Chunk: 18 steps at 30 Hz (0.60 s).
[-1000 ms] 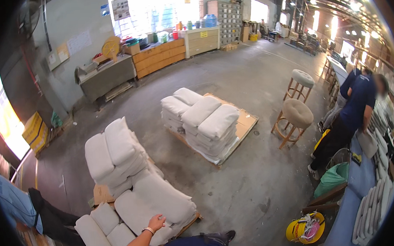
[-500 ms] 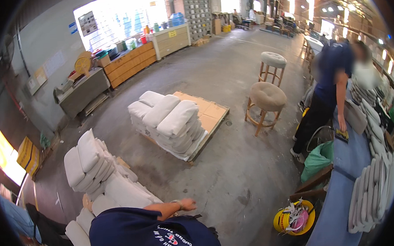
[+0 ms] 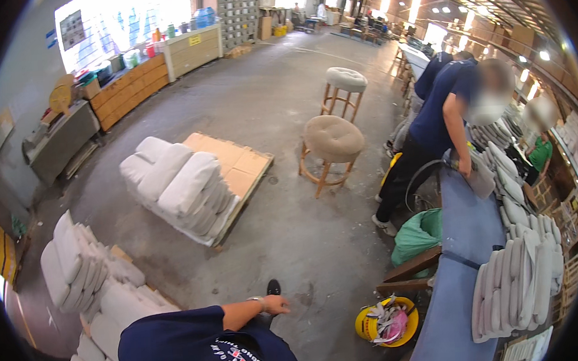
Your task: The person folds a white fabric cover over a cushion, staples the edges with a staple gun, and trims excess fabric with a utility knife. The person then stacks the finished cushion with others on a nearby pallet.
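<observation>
My left hand (image 3: pixel 277 305) is held in front of my body over the grey floor, with a band at its wrist. It holds nothing; its fingers are loosely bent and a little apart. Just beyond it, my dark shoe (image 3: pixel 273 286) shows on the floor. To the left of my arm stand stacked pale grey cushions (image 3: pixel 122 307), which neither hand touches. My right hand is out of view.
More cushions (image 3: pixel 178 180) sit on a cardboard-topped pallet (image 3: pixel 239 160). Two round stools (image 3: pixel 332 139) stand ahead. On the right, a yellow helmet (image 3: pixel 368 326) lies by a blue-covered bench (image 3: pixel 471 230) bearing cushions. A co-worker (image 3: pixel 443 120) bends over it; a green sack (image 3: pixel 417 236) stands near.
My view has swung right, so the pallet and stools sit further left. My shoe has come into sight. The co-worker's hand has moved from the bench top to a cushion.
</observation>
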Tool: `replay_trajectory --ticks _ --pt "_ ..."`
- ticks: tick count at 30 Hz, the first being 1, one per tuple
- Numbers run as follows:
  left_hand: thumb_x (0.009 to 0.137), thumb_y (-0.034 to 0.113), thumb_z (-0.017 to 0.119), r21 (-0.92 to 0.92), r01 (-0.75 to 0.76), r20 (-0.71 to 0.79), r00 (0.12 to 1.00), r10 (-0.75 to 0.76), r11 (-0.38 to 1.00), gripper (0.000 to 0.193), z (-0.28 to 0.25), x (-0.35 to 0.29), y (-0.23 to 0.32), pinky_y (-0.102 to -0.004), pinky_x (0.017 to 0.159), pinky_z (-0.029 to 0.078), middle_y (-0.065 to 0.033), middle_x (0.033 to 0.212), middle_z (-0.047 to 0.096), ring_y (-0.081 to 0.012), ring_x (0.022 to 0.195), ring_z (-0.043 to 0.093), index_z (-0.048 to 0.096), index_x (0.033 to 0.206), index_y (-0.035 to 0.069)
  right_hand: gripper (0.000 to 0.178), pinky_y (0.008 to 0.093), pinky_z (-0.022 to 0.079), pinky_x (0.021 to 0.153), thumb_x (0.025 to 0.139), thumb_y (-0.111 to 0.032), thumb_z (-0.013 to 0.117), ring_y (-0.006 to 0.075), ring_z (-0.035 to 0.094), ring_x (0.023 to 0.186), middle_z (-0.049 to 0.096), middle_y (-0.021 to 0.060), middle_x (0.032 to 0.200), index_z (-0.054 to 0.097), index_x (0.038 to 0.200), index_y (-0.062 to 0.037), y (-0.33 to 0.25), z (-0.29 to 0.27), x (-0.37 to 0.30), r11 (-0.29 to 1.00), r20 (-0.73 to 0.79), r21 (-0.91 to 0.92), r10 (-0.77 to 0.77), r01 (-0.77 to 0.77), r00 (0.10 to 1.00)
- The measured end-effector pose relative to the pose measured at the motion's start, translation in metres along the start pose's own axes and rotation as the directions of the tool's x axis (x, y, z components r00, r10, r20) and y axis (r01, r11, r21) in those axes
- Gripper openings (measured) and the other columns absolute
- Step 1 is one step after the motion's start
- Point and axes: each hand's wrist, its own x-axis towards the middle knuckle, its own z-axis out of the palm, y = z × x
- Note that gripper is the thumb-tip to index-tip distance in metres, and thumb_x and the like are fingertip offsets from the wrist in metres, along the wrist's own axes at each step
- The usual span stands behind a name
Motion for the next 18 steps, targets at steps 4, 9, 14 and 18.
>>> replay_trajectory --ticks 4,9,14,18 --pt "0.089 0.051 0.062 -0.367 0.429 -0.149 0.849 -0.507 0.825 0.058 -0.039 -0.006 -0.068 -0.0445 0.086 0.058 -0.018 0.106 0.077 -0.0328 0.089 0.075 0.072 0.127 0.008 0.038 0.0383 0.057 0.082 0.098 -0.032 0.066 0.0264 0.073 0.087 0.076 0.0143 0.099 0.073 0.116 0.0002 -0.038 -0.016 0.031 0.992 -0.031 0.105 0.075 -0.071 0.997" --pt "0.092 0.04 0.067 -0.542 0.621 -0.002 0.672 -0.74 0.566 0.05 -0.085 -0.018 -0.146 -0.0345 0.068 0.06 -0.0089 0.095 0.079 -0.0197 0.077 0.076 0.071 0.128 0.006 0.038 0.0386 0.057 0.083 0.098 -0.033 0.066 0.0269 0.073 0.088 0.076 0.0143 0.099 0.073 0.115 0.0005 -0.103 -0.034 0.075 0.973 -0.054 0.193 0.141 -0.128 0.989" --pt "0.093 0.033 0.071 -0.539 0.692 0.155 0.642 -0.751 0.48 0.049 -0.145 0.013 -0.157 -0.0316 0.062 0.059 -0.0068 0.099 0.077 -0.0159 0.079 0.075 0.067 0.132 0.003 0.038 0.0389 0.057 0.083 0.099 -0.033 0.065 0.0273 0.073 0.088 0.076 0.0144 0.099 0.074 0.114 0.0008 -0.16 -0.046 0.125 0.964 -0.087 0.235 0.144 -0.12 0.986" --pt "0.096 0.032 0.072 -0.78 0.476 0.058 0.701 -0.71 0.406 0.048 -0.204 0.098 -0.157 -0.0297 0.063 0.058 -0.0069 0.101 0.077 -0.0158 0.079 0.074 0.066 0.134 0.003 0.039 0.0391 0.057 0.083 0.099 -0.034 0.065 0.0277 0.073 0.089 0.076 0.0144 0.099 0.074 0.114 0.0011 -0.236 -0.055 0.181 0.959 -0.081 0.268 0.12 -0.094 0.99"
